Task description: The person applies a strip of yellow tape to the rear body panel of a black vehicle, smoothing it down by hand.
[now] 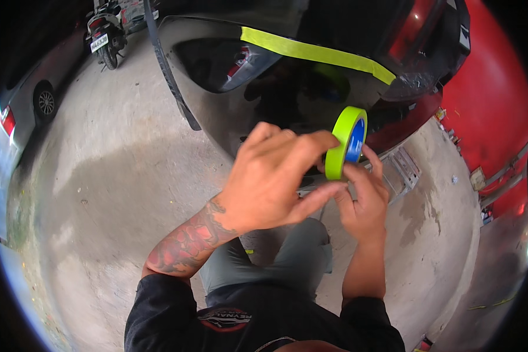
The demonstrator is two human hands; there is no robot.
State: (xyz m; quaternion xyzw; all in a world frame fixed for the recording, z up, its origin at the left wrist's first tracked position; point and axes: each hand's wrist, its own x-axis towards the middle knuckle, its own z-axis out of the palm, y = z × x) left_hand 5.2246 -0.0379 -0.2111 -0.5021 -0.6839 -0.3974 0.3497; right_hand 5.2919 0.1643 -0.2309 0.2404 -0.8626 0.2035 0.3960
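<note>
A roll of yellow-green masking tape (339, 145) with a blue core stands on edge between my two hands. My right hand (364, 200) holds it from below and the right, its fingers at the core side. The index finger of my left hand (275, 176) touches the roll's outer left side, while the thumb reaches below it toward my right thumb. Whether the left fingers grip the roll is partly hidden. Beyond the hands is a glossy black car body panel (290, 79). A strip of the same-coloured tape (312, 49) runs along its upper edge.
A red car lamp (411, 28) is at the upper right. A metal step ladder (402, 169) stands beyond my right hand. A large red surface (488, 83) rises at the right. A motorcycle (105, 37) and a silver car (24, 103) are at the left on the concrete floor (114, 176).
</note>
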